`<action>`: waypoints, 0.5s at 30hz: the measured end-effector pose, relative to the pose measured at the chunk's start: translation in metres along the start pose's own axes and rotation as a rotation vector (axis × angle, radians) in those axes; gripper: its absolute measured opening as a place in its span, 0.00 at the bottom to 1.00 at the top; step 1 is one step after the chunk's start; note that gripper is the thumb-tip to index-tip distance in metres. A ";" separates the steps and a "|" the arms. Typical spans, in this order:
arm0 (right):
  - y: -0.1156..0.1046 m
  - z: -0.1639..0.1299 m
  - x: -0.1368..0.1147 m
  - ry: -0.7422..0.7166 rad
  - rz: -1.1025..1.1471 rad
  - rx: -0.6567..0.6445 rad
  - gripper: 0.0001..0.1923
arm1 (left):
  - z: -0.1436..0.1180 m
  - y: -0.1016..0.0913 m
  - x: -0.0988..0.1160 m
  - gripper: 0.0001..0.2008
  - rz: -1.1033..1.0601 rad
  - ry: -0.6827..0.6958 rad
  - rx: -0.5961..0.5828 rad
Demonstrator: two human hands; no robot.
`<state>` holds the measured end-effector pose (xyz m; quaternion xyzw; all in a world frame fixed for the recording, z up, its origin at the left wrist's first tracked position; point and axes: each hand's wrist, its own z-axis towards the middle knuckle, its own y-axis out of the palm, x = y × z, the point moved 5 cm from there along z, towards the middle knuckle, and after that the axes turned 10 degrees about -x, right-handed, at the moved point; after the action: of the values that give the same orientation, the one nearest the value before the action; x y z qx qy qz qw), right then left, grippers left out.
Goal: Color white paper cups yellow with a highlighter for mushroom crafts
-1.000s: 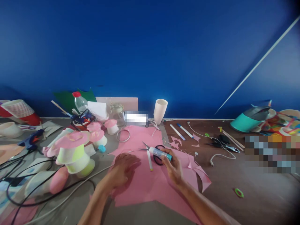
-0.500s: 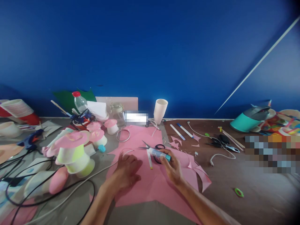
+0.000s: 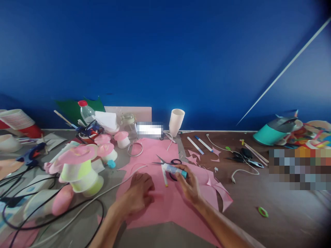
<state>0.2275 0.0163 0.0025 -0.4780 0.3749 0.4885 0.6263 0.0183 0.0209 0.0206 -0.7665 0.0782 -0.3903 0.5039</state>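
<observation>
My right hand (image 3: 190,184) is closed around a glue stick (image 3: 173,169) with a white-and-blue body and a turquoise end, held tilted over the pink paper (image 3: 147,218). Partly beneath it lie open scissors (image 3: 161,162) with black handles, and a slim white pen (image 3: 164,177) with a yellowish tip. My left hand (image 3: 141,191) rests on the left part of the paper, fingers curled in and thumb tucked towards them. Whether something is pinched under those fingers is hidden. A white cable (image 3: 129,175) runs past that hand's fingertips.
Left of the paper stand cups with pink paper tops (image 3: 77,155), a blue glue gun (image 3: 31,155) and looping black cables (image 3: 53,224). A stack of white cups (image 3: 177,122) stands by the blue wall. Two markers (image 3: 204,143), pink scraps (image 3: 192,159) and pliers (image 3: 254,162) lie to the right.
My left hand has drawn slightly back towards me and its fingers have curled in from a flatter pose. My right hand still holds the glue stick, nearly in place.
</observation>
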 end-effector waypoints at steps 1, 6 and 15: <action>0.000 0.000 0.000 0.001 0.002 0.000 0.14 | 0.000 -0.001 -0.001 0.04 -0.038 0.004 0.033; -0.002 -0.001 0.003 0.026 0.013 0.041 0.15 | 0.000 -0.006 -0.018 0.18 -0.314 -0.103 0.284; 0.001 -0.002 0.000 -0.009 0.007 0.009 0.15 | 0.012 0.012 -0.024 0.22 -0.115 -0.132 0.461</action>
<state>0.2260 0.0142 0.0018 -0.4717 0.3757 0.4912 0.6285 0.0139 0.0361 -0.0044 -0.6584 -0.0897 -0.3750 0.6464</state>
